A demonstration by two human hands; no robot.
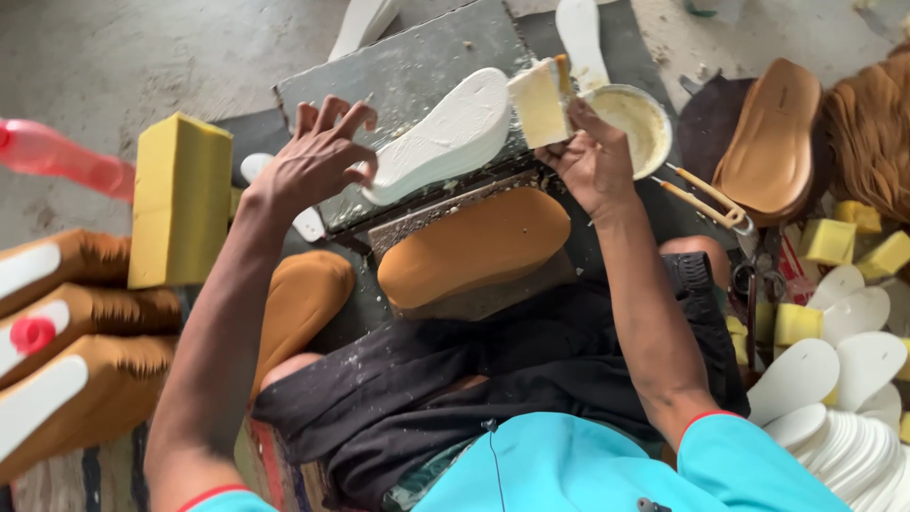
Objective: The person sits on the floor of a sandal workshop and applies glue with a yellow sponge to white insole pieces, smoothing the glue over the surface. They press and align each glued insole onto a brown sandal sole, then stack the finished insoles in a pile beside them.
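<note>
A white shoe sole (pixel 444 136) lies on a dark, glue-stained slab (pixel 409 71). My left hand (pixel 318 159) presses on the sole's heel end with spread fingers. My right hand (pixel 590 156) grips a yellow foam block (pixel 537 102) whose face is wet with pale glue, and the block touches the sole's toe end. A round bowl of pale glue (pixel 641 121) sits just right of that hand. A tan leather-covered sole (pixel 476 245) rests on a board in front of the slab, near my lap.
A tall yellow foam block (pixel 180 199) stands at left beside stacked tan soles (pixel 85 365). A pink bottle (pixel 57 156) lies far left. White insoles (pixel 839 389), small yellow foam cubes (pixel 827 242), tan uppers (pixel 773 137) and scissors (pixel 706 199) crowd the right.
</note>
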